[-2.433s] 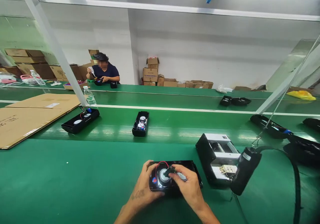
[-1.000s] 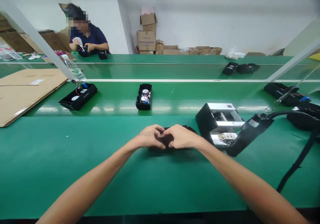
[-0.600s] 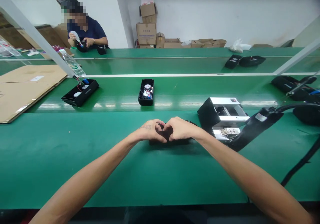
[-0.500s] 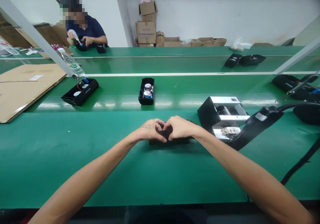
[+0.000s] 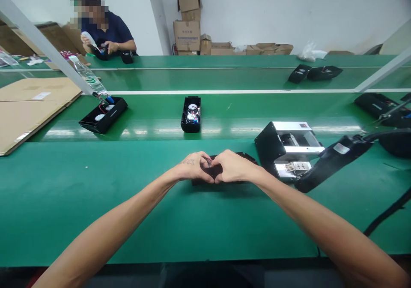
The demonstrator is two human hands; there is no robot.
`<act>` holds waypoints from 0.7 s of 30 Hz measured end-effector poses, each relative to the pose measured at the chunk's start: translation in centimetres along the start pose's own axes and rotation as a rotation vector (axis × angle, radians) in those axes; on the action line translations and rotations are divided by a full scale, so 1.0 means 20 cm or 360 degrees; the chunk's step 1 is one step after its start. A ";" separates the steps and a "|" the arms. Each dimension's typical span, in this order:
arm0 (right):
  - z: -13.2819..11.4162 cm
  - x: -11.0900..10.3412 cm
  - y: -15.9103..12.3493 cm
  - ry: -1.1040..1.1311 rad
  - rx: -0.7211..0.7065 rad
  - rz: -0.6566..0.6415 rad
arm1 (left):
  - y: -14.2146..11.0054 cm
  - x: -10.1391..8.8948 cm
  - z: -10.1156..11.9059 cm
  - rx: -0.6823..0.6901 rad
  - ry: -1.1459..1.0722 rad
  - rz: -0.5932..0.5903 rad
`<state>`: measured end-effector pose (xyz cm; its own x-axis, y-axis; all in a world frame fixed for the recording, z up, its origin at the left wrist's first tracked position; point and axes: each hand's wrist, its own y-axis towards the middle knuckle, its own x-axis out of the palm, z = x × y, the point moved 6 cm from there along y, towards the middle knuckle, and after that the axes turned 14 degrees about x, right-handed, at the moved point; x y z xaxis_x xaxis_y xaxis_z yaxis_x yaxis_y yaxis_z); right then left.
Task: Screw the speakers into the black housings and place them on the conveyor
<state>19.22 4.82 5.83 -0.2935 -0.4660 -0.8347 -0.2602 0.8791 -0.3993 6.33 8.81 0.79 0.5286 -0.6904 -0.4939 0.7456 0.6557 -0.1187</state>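
A black speaker housing (image 5: 211, 175) lies on the green bench in front of me, mostly covered by my hands. My left hand (image 5: 195, 166) curls over its left part, thumb along the near side. From the right, my right hand (image 5: 233, 167) bends over the housing's middle. The two hands meet at fingertips and thumbs, framing a dark gap. Several fingertips reach down inside, so any small part between them is hidden. A bit of red wire shows near the left fingers.
To the right stand a black and silver machine (image 5: 290, 151) and a hanging black tool (image 5: 337, 161) with a cable. Two open speaker housings lie ahead, one central (image 5: 191, 115), one left (image 5: 104, 115). Flat cardboard (image 5: 35, 108) lies left. A co-worker (image 5: 107, 28) sits across, holding a white bottle.
Earlier my right hand held a small dark green part over a white round speaker while my left steadied the housing. Both hands then closed together over it; lately they barely move. The view tilted down.
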 end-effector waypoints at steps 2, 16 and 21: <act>0.00 0.00 0.00 -0.0002 -0.0029 0.0008 | 0.00 0.00 0.00 0.0008 -0.0004 0.0001; 0.00 0.03 0.05 0.0033 0.0010 0.0072 | 0.02 -0.01 0.01 0.0058 -0.0034 -0.0027; -0.03 0.00 -0.01 -0.0012 -0.0046 0.0062 | 0.01 -0.02 0.01 0.0077 -0.0004 -0.0076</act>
<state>18.80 4.50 6.05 -0.2972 -0.4305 -0.8523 -0.2749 0.8934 -0.3554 6.37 9.06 1.12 0.4929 -0.7213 -0.4866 0.7887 0.6065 -0.1003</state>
